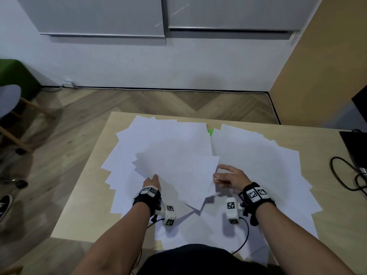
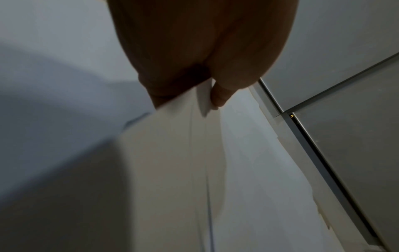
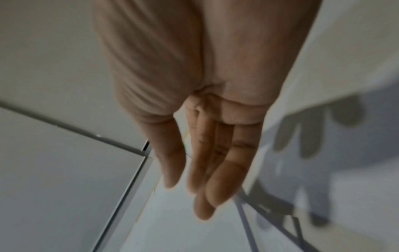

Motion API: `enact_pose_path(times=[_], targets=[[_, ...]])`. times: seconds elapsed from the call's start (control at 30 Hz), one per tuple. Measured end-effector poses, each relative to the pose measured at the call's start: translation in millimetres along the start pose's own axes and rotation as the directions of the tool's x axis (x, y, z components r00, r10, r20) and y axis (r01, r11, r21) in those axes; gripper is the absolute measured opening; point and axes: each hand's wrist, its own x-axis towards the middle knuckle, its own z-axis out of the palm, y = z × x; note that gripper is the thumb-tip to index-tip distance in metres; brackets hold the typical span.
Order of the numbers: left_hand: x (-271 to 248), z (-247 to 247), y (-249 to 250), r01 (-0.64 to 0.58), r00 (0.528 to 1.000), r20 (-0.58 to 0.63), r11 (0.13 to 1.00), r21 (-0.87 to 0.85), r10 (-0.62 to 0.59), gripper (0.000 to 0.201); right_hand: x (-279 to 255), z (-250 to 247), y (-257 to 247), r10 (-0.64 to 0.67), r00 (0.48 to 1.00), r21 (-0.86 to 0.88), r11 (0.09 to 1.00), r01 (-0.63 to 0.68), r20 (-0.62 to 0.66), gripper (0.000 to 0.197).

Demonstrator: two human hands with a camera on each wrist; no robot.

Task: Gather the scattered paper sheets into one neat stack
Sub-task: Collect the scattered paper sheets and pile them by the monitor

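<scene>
- A raised bundle of sheets [image 1: 174, 175] is pinched at its edge by the left hand [image 1: 152, 181].
- The right hand [image 1: 230, 178] is kept loose beside it, holding nothing.
- More papers [image 1: 268, 165] are spread across the table [image 1: 83, 205].

White wall [image 1: 139, 62], herringbone wood floor [image 1: 139, 102] (a grey stool [image 1: 9, 100] at left), pale cabinets [image 1: 103, 14] above.

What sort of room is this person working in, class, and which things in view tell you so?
Probably a home office or study room. A light wooden desk stands on herringbone wood flooring, grey wall cabinets hang above, and a black laptop with cables sits at the desk's right edge.
</scene>
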Motion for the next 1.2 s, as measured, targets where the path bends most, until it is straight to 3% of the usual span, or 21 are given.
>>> enact_pose_path(times=[0.13,0.27,0.4,0.5,0.6,0.83,0.9,1.0,1.03,1.1,1.2], targets=[[4,-2,-4,0.027,0.999,0.017,0.999,0.025,-0.027,0.059,4,1,4,0.135,0.990,-0.110,0.984,-0.140,-0.049,0.050],[-1,1,-4,0.033,0.998,0.048,0.997,0.068,-0.036,0.055,21,5,30,0.172,0.962,-0.237,0.946,-0.222,-0.212,0.044],[-5,-3,-10,0.003,0.996,0.085,0.996,0.086,-0.010,0.054,30,2,40,0.131,0.925,-0.326,0.910,-0.255,-0.358,0.043],[2,-5,-17,-0.038,0.991,0.129,0.989,0.140,0.020,0.064,37,-6,38,0.076,0.902,-0.384,0.887,-0.256,-0.425,0.032],[6,-5,-22,-0.075,0.985,0.169,0.975,0.211,0.039,0.067,36,-7,27,0.040,0.910,-0.452,0.858,-0.243,-0.413,0.025],[-6,-3,-28,-0.122,0.974,0.212,0.976,0.180,0.083,0.087,57,6,31,0.069,0.933,-0.346,0.917,-0.199,-0.353,0.072],[-3,-1,-32,-0.137,0.970,0.222,0.979,0.148,0.102,0.089,59,16,33,0.047,0.940,-0.355,0.919,-0.173,-0.337,0.063],[-16,-1,-27,-0.135,0.961,0.259,0.982,0.133,0.097,0.057,58,31,29,-0.050,0.951,-0.491,0.864,-0.111,-0.304,0.017],[-17,0,-26,-0.150,0.960,0.260,0.976,0.156,0.106,0.050,57,37,26,-0.088,0.952,-0.527,0.846,-0.085,-0.294,0.012],[-16,0,-24,-0.153,0.962,0.250,0.973,0.175,0.107,0.052,59,44,22,-0.164,0.936,-0.557,0.829,-0.039,-0.310,0.034],[-12,-1,-21,-0.154,0.964,0.239,0.975,0.159,0.114,0.040,62,43,15,-0.186,0.919,-0.528,0.849,-0.027,-0.347,0.021]])
